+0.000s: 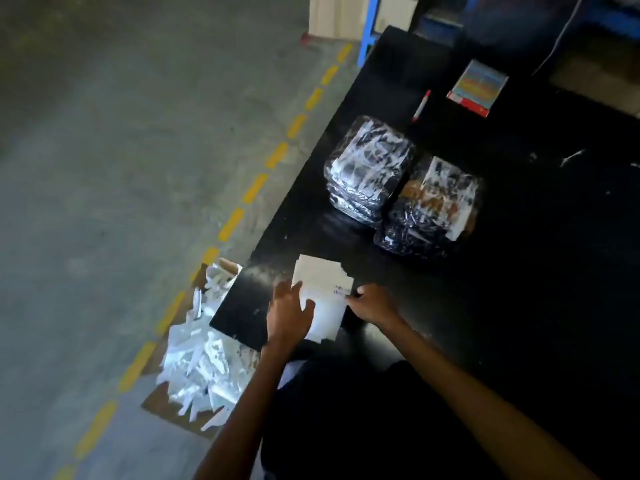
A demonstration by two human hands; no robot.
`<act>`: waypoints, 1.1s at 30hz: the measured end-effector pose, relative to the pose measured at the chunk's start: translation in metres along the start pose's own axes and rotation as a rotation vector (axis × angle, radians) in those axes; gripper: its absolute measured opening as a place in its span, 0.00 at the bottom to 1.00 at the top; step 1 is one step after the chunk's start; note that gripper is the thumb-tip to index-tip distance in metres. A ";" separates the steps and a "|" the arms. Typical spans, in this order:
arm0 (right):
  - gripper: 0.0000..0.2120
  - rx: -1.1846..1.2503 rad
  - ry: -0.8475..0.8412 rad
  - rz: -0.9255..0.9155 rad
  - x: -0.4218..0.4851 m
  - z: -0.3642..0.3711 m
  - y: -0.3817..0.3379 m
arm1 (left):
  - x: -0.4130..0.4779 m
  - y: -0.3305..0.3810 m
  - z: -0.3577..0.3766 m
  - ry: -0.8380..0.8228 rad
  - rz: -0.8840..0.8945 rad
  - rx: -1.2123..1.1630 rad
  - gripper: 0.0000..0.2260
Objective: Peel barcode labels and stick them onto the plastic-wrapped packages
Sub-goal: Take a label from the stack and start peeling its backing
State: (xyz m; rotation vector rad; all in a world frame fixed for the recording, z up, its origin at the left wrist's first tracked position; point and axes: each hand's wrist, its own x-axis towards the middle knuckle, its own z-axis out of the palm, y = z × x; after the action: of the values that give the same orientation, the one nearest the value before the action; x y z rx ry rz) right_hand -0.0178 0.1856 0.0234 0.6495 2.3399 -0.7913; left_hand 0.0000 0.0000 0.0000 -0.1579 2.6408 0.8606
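Note:
A white label sheet (322,292) lies on the black table (519,271) near its front left corner, with a few barcode labels at its right edge. My left hand (289,313) rests flat on the sheet's left side, fingers spread. My right hand (374,303) pinches at a barcode label (343,289) on the sheet's right edge. Two stacks of plastic-wrapped packages stand farther back: one (369,168) to the left, the other (429,206) touching it on the right.
A cardboard box (197,355) full of white backing-paper scraps sits on the floor left of the table. A red-and-white marker (421,105) and a colourful small box (478,88) lie at the table's far side. Yellow dashed floor line (256,188) runs alongside.

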 end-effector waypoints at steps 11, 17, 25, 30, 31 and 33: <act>0.18 0.371 -0.155 0.180 0.006 0.019 -0.010 | -0.009 -0.003 0.008 -0.106 -0.054 0.058 0.28; 0.10 0.411 -0.023 0.105 0.006 0.020 -0.007 | -0.002 -0.003 0.009 -0.096 -0.078 0.028 0.25; 0.01 0.708 -0.192 0.044 -0.013 -0.010 -0.027 | 0.000 0.006 -0.005 0.033 -0.127 -0.163 0.15; 0.02 0.930 -0.199 -0.071 -0.032 -0.057 -0.044 | 0.000 0.052 -0.055 0.010 -0.269 -0.792 0.11; 0.02 0.964 -0.183 -0.097 -0.037 -0.069 -0.047 | 0.000 0.065 -0.066 -0.028 -0.278 -0.917 0.11; 0.01 1.024 -0.123 -0.124 -0.044 -0.093 -0.051 | 0.002 0.091 -0.086 -0.068 -0.225 -1.078 0.14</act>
State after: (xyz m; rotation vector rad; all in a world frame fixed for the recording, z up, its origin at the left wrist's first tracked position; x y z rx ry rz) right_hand -0.0509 0.1993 0.1323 0.8076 1.7474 -2.0436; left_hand -0.0469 0.0227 0.1138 -0.6450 1.7677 2.0278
